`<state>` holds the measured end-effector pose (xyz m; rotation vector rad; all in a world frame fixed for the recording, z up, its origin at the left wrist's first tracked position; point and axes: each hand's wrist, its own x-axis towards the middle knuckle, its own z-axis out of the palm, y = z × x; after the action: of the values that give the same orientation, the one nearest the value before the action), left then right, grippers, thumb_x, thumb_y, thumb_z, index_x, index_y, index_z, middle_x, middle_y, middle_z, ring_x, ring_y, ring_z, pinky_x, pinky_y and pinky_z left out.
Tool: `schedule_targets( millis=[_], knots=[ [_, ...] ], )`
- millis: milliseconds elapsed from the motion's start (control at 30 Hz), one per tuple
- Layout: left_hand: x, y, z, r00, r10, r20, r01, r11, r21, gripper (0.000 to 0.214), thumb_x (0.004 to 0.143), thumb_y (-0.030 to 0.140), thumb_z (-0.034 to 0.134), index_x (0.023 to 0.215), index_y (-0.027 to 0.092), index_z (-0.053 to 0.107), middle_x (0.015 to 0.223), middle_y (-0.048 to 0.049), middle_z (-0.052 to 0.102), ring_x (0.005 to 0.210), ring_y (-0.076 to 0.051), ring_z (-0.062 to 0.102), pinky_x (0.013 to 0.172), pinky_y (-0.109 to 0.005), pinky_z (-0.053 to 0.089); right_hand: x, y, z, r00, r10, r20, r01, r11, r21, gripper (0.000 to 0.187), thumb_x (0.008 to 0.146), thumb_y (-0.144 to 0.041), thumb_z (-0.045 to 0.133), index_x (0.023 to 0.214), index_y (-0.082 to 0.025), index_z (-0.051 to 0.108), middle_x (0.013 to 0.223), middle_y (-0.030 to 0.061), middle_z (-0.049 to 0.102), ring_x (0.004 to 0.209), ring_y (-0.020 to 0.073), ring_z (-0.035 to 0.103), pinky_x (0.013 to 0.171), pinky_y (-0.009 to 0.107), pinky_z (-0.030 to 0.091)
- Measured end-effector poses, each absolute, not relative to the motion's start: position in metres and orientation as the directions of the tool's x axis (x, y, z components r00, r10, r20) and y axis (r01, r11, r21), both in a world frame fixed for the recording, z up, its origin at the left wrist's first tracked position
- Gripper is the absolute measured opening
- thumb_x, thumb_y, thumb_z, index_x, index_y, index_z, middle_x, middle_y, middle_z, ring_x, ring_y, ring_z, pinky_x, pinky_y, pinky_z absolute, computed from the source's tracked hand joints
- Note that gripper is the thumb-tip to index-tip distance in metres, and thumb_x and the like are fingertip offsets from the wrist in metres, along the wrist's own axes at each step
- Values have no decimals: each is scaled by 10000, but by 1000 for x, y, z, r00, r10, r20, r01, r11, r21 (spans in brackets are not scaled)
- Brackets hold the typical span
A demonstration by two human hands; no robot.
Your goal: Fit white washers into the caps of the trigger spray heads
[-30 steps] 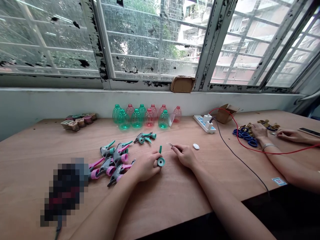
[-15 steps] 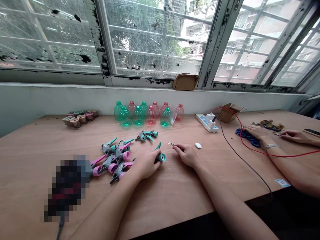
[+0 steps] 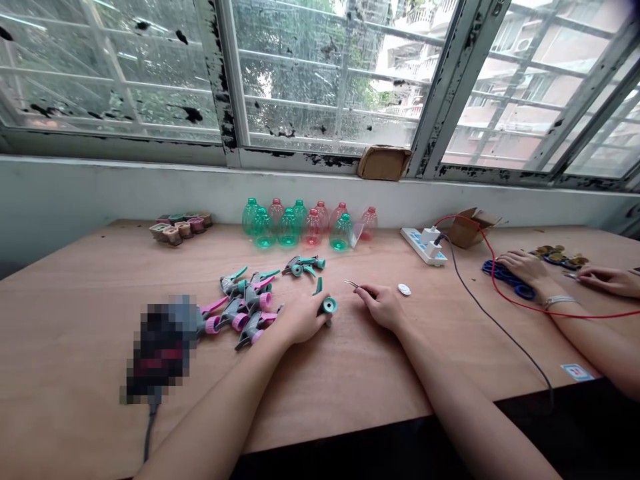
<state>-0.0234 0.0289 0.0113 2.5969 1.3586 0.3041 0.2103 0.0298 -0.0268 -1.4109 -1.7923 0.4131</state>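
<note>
My left hand (image 3: pixel 300 319) is closed round a grey spray head with a teal collar (image 3: pixel 327 305) and teal trigger, resting it on the wooden table (image 3: pixel 350 373). My right hand (image 3: pixel 383 305) lies just to the right of it, pinching thin metal tweezers (image 3: pixel 353 285) whose tips point left. A small white disc (image 3: pixel 404 289) lies on the table right of that hand. Left of my left hand sits a heap of spray heads (image 3: pixel 245 303) with pink and teal parts, and one more teal spray head (image 3: pixel 303 267) lies behind.
Green and pink small bottles (image 3: pixel 305 227) stand in a group at the back by the wall. Small trays (image 3: pixel 177 228) sit back left, a power strip (image 3: pixel 425 245) with red and black cords back right. Another person's hands (image 3: pixel 525 267) handle blue rings at the right. A blurred dark tool (image 3: pixel 163 347) lies left.
My left hand has tipped the spray head from upright down towards the table. The camera view has shifted a little to the left. My right hand has kept its place with the tweezers.
</note>
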Motion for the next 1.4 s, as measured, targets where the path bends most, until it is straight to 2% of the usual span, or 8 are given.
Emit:
schedule_targets(
  millis=[233,367,500,633,867,1000,1133,1400],
  knots=[
    [-24,29,13,611,787,83,734,-603,312,167,814,319,536,943,246,613,945,-45,680,854,-222,621,663,-275,419,210,27,-27,-63,927,369,641,321,-697,443,877,-502,436,879,-155,712,586,0,557,539,142,481,505,239,322],
    [-25,30,13,615,785,77,711,-594,377,128,802,316,548,873,240,623,911,-25,683,812,-202,615,614,-257,388,209,15,-8,-104,915,390,689,349,-635,434,898,-466,405,776,-162,689,613,12,597,539,131,497,528,235,339],
    [-25,31,14,619,784,55,694,-578,430,123,793,294,564,878,237,634,900,-10,683,795,-183,609,609,-241,373,204,-10,28,-339,886,316,823,442,-357,423,932,-415,392,714,-187,674,610,14,627,567,128,530,557,239,315],
    [-25,33,13,622,781,52,690,-578,435,127,795,309,564,869,233,634,886,-9,680,771,-178,596,589,-236,354,189,-26,52,-402,897,181,910,414,-30,416,936,-388,404,692,-198,681,703,40,686,646,153,595,560,255,290],
    [-26,34,11,630,774,70,685,-596,419,124,799,303,562,870,237,639,889,-16,684,798,-192,603,616,-242,372,157,-33,72,-345,938,20,918,332,216,390,949,-296,377,817,-171,721,839,126,708,731,218,659,617,272,398],
    [-25,34,10,646,758,93,660,-615,431,133,793,250,555,895,236,639,914,-24,684,847,-200,609,665,-242,398,148,-36,79,-351,934,-69,902,357,243,319,913,-204,420,864,-132,727,832,164,697,776,218,664,656,270,429],
    [-25,34,11,675,728,119,629,-653,422,128,799,215,535,880,227,633,878,-27,680,805,-191,605,655,-241,392,153,-26,85,-391,916,-92,882,402,248,363,918,-261,397,877,-143,738,843,164,695,768,230,658,652,292,429],
    [-25,29,21,708,698,106,614,-683,396,103,810,183,509,829,204,609,830,-25,664,743,-175,589,603,-235,350,183,-2,71,-555,829,-68,818,559,140,388,936,-384,411,782,-212,724,768,68,709,711,185,619,577,266,301]
  ],
)
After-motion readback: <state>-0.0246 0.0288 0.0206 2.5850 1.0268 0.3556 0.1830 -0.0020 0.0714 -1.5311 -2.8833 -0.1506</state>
